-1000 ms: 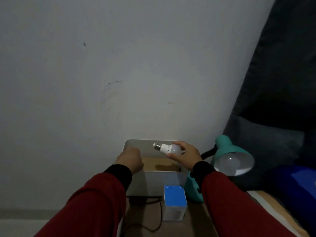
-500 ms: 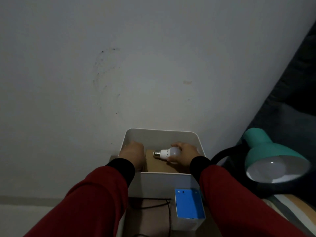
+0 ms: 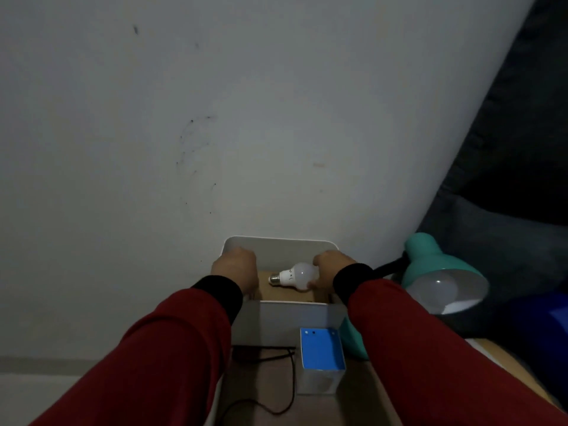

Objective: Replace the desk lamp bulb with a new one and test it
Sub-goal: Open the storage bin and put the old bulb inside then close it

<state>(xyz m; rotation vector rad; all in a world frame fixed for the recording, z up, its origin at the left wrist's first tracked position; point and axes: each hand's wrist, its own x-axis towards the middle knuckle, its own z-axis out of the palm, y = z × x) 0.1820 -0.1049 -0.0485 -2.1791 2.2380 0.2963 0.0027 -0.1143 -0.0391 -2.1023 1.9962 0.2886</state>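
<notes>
A: While the right hand (image 3: 330, 269) holds the bulb (image 3: 296, 276) low inside the bin (image 3: 278, 242), which step is this?
B: Discarding the old one, I'd judge. Right grip grasps its globe; left hand (image 3: 236, 270), at 9 o'clock, looks clenched on the rim.
A: Next?
B: Release it, then test the lamp (image 3: 436, 272) at 3 o'clock.

Head view — forward, downward, close over bin (image 3: 278, 241).
</notes>
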